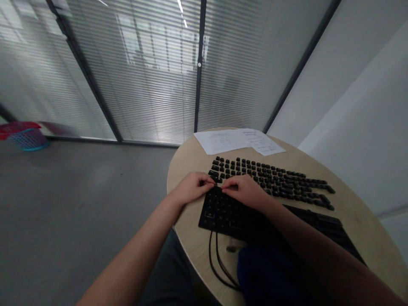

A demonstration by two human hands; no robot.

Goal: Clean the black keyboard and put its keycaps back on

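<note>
A black keyboard base [219, 212] with its keycaps off lies near the front of the round table. Beyond it, loose black keycaps [270, 176] are laid out in rows. My left hand [194, 187] is at the base's far left corner, thumb and forefinger closed together beside the nearest keycaps. Just to its right, my right hand [244, 189] has its fingertips pinched over the base's far edge. Whatever is between the fingers of either hand is too small to make out. My right forearm covers much of the base's middle.
Printed sheets of paper [236, 141] lie at the table's far side. A black cable [216, 263] loops down from the base near a dark blue cloth [264, 276]. On the floor at far left stands a blue and red plastic basket [28, 139]. Glass partitions with blinds [153, 85] rise behind.
</note>
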